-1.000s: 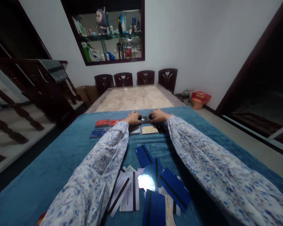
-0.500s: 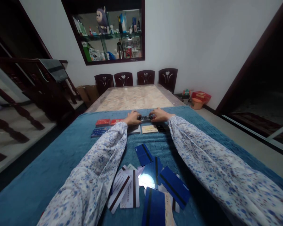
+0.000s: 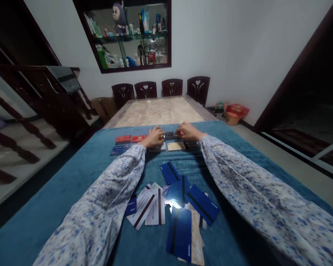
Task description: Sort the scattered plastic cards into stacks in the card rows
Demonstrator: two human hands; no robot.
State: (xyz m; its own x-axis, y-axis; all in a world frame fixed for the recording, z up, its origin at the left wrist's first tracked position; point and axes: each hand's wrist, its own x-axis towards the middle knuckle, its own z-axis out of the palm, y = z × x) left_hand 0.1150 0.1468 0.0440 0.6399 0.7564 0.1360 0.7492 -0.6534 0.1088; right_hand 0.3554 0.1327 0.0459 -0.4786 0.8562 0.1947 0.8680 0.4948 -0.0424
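1. Nearest the camera, loose cards with dark stripes lie overlapping on a blue cloth, among them a blue card and a white card, between two flower-print sleeves.
2. Beyond them, a yellow card faces up just in front of the gap between the hands, with a blue stack farther left in the same row.
3. The left hand and right hand are apart, fingers at opposite ends of a dark card stack lying between them; whether they clamp it cannot be told. Two red stacks sit left of the left hand.
4. The bench extends bare-topped past the cloth. On the floor to its right, a red package tops an orange bucket, inside or across the rim unclear; to its left stands a cardboard box, contents hidden.
5. Behind four dark chairs, a wall cabinet holds a plush toy on its upper shelf and a dark flask and a red box below.
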